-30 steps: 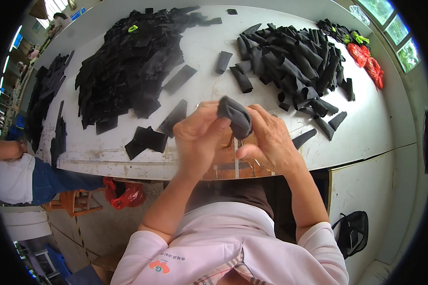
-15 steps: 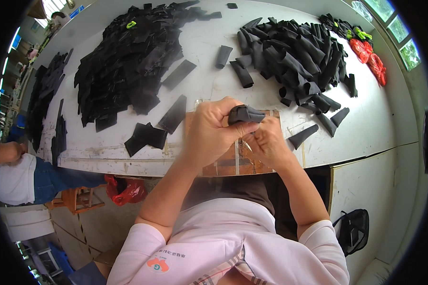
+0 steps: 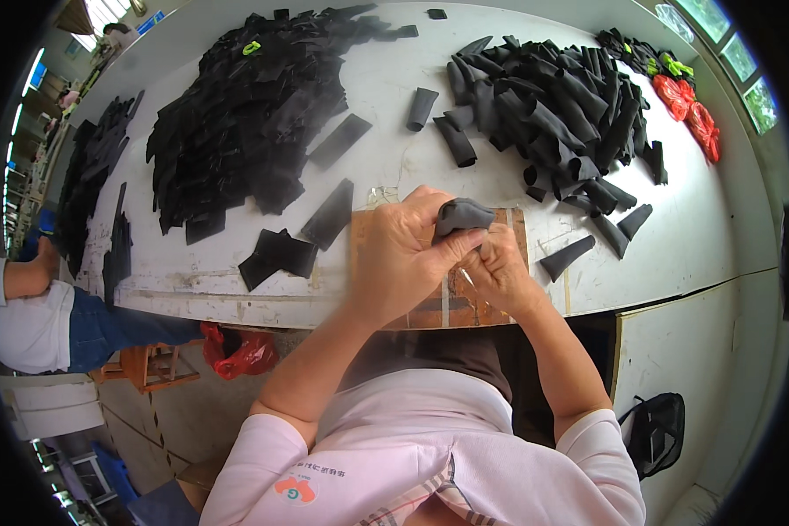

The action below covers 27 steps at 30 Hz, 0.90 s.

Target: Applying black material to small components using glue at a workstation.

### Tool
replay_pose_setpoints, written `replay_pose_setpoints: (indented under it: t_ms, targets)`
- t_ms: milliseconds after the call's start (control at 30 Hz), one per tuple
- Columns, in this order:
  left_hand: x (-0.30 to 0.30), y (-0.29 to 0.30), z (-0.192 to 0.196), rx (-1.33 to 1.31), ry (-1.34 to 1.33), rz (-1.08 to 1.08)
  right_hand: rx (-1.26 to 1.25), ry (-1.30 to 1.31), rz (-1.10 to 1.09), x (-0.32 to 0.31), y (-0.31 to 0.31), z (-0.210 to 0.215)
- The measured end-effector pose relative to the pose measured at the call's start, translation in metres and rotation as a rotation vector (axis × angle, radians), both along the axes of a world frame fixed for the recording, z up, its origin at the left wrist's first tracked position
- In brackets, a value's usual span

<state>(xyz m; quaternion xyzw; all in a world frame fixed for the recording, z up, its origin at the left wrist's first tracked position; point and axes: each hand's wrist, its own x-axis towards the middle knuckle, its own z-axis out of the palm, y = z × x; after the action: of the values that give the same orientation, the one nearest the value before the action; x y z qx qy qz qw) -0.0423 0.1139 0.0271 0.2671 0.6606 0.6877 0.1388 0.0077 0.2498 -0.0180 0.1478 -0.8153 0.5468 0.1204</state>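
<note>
Both hands meet at the near table edge, over a brown board. Left hand curled, knuckles up, forearm coming in from lower left; fingers pinch a dark grey fabric piece at its top. Right hand tucked just below and right of that pinch, fingers bent against the piece's lower end; can't tell how firmly it clamps. Flat black cut pieces piled up-left of the grip, rolled black sleeves up-right, one cone-shaped piece just right. White table under all
</note>
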Motion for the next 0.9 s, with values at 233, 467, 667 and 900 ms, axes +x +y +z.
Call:
replay_pose_setpoints:
  t_ms: [233,467,667,900]
  targets:
    - [-0.019,0.003,0.009,-0.484,0.423,-0.112,-0.143,-0.263,0.018,-0.002,0.0,-0.009]
    - [0.005,-0.009,0.009,0.266,0.073,0.073,0.18,-0.112,-0.067,0.002,-0.003,0.023]
    - [-0.002,-0.016,-0.004,0.693,-0.197,0.086,0.359,0.055,-0.121,-0.003,0.0,0.029]
    - [-0.001,-0.019,-0.013,0.617,-0.196,0.097,0.415,0.037,-0.079,0.0,0.0,0.011]
